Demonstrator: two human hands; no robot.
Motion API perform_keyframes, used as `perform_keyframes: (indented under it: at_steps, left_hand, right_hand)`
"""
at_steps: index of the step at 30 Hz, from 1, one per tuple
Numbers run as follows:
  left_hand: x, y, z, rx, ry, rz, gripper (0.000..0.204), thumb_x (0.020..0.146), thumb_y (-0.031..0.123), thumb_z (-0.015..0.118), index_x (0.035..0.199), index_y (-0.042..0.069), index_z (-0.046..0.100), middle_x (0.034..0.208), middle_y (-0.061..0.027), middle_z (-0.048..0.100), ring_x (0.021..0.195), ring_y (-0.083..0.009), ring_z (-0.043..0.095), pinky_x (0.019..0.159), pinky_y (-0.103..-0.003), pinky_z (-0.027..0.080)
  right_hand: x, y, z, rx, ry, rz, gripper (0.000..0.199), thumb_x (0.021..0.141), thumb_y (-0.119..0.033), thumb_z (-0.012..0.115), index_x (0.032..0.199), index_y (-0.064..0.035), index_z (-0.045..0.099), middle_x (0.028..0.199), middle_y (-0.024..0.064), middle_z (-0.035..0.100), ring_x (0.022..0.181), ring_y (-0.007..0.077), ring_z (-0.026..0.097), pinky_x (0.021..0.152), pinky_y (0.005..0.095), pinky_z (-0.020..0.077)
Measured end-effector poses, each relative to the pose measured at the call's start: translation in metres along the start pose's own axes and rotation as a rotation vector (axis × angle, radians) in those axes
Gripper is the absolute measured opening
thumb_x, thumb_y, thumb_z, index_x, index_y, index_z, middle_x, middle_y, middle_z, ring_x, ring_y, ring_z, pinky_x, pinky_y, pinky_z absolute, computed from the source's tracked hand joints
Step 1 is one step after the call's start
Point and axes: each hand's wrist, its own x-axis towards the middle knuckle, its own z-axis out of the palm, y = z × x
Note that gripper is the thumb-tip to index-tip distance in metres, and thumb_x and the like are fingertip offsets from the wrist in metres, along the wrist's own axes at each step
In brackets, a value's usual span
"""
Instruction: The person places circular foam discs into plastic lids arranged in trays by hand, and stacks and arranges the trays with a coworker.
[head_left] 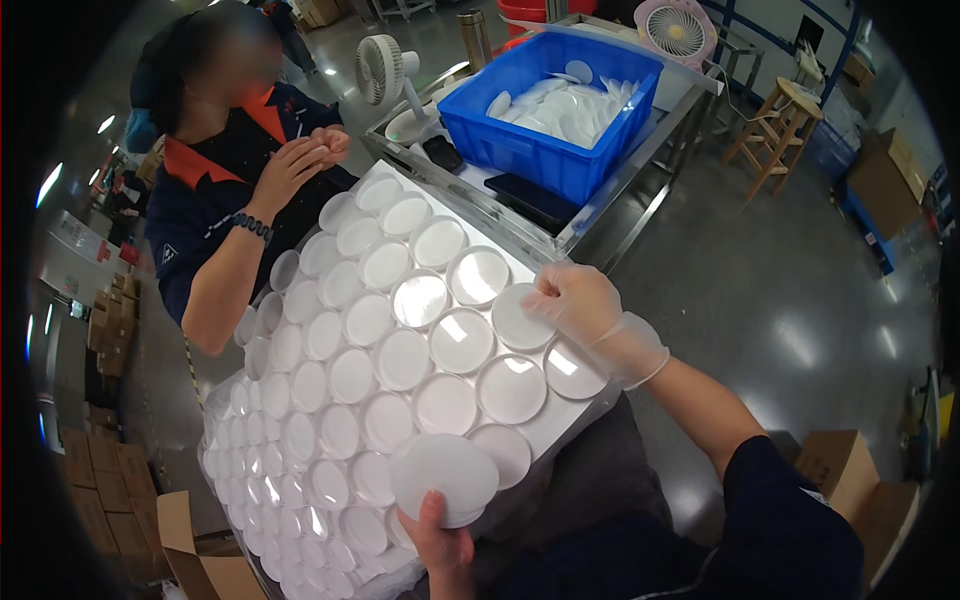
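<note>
White discs (445, 475) sit stacked in the left hand (442, 552), thumb closed over the top, on the blue bin (520, 155)'s near side, well apart. Closer to the bin, the gloved right hand (572, 302) pinches a single disc (516, 320) by its edge among round shallow dishes (445, 403). Judged step: setting discs individually; the next move calls for level alignment with the rim.

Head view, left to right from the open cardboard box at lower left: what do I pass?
Open brown cardboard box, left hand holding round white discs, translucent-gloved right hand, four-legged wooden stool, brown carton right of the stool.
</note>
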Motion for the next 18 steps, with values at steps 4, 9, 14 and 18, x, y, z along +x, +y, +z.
perform_keyframes:
  at_steps: [4, 9, 14, 18]
  left_hand:
    - [-0.005, -0.004, 0.001, 0.025, -0.013, -0.022, 0.056, 0.069, 0.013, 0.065, 0.116, -0.006, 0.04, 0.108, -0.0144, 0.052, 0.1, -0.0254, 0.052, 0.088, -0.037, 0.041]
    - [-0.008, -0.007, 0.0, 0.035, 0.007, -0.034, 0.055, 0.068, 0.012, 0.065, 0.115, -0.006, 0.041, 0.107, -0.0142, 0.052, 0.1, -0.0249, 0.052, 0.087, -0.037, 0.041]
    - [-0.015, -0.005, -0.004, 0.02, 0.032, -0.03, 0.054, 0.068, 0.01, 0.063, 0.114, -0.006, 0.041, 0.106, -0.0146, 0.052, 0.098, -0.0249, 0.053, 0.087, -0.036, 0.042]
    - [-0.021, -0.005, -0.005, -0.013, -0.009, -0.051, 0.05, 0.069, 0.005, 0.061, 0.114, -0.006, 0.041, 0.105, -0.0153, 0.052, 0.096, -0.0254, 0.054, 0.086, -0.036, 0.043]
  right_hand:
    - [-0.003, 0.01, 0.006, -0.328, 0.115, -0.247, 0.017, 0.068, -0.017, 0.063, 0.077, -0.0048, 0.056, 0.075, 0.0124, 0.055, 0.068, 0.0311, 0.054, 0.06, 0.0388, 0.0427]
    - [-0.014, 0.003, 0.005, -0.479, 0.028, -0.571, 0.02, 0.072, -0.019, 0.06, 0.085, -0.0056, 0.055, 0.08, 0.0105, 0.053, 0.078, 0.028, 0.054, 0.065, 0.038, 0.0426]
    - [-0.033, -0.004, 0.003, -0.665, -0.24, -0.489, 0.028, 0.074, -0.025, 0.059, 0.093, -0.0056, 0.054, 0.097, 0.0104, 0.052, 0.09, 0.0276, 0.051, 0.073, 0.0375, 0.0403]
    - [-0.031, -0.001, 0.005, -0.643, -0.181, -0.568, 0.04, 0.074, -0.033, 0.059, 0.103, -0.0051, 0.054, 0.106, 0.0123, 0.05, 0.099, 0.0273, 0.049, 0.083, 0.0377, 0.0376]
